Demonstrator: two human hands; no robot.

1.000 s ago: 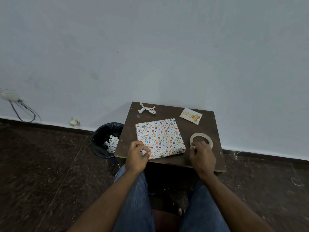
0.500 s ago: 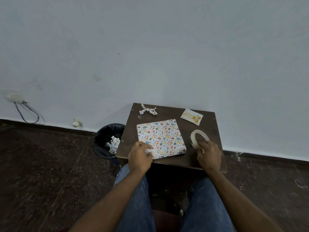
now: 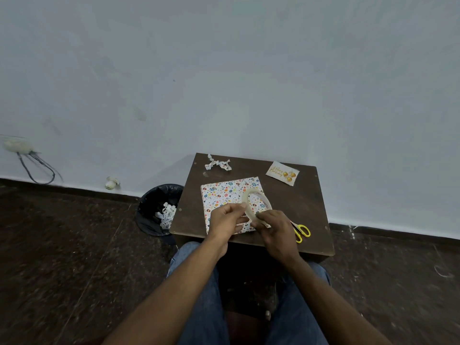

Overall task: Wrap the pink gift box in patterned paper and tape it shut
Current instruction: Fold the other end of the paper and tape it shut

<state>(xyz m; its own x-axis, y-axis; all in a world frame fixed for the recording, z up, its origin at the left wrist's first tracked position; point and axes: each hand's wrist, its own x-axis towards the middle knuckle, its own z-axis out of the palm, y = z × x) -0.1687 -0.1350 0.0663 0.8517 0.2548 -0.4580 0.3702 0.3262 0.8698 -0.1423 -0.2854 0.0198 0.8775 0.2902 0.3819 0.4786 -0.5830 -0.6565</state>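
Wrapped gift box (image 3: 230,197) lies flat near the middle of our dark counter (image 3: 306,207), patterned paper covering every side we can see, so the wrapping looks done and the taping is what remains. Above its near edge our right hand (image 3: 276,229) grips the tape roll (image 3: 255,204), fingers curled round its rim. Our left hand (image 3: 227,219) pinches at the roll, apparently finding the tape's end. Yellow scissors (image 3: 302,232) wait just beside.
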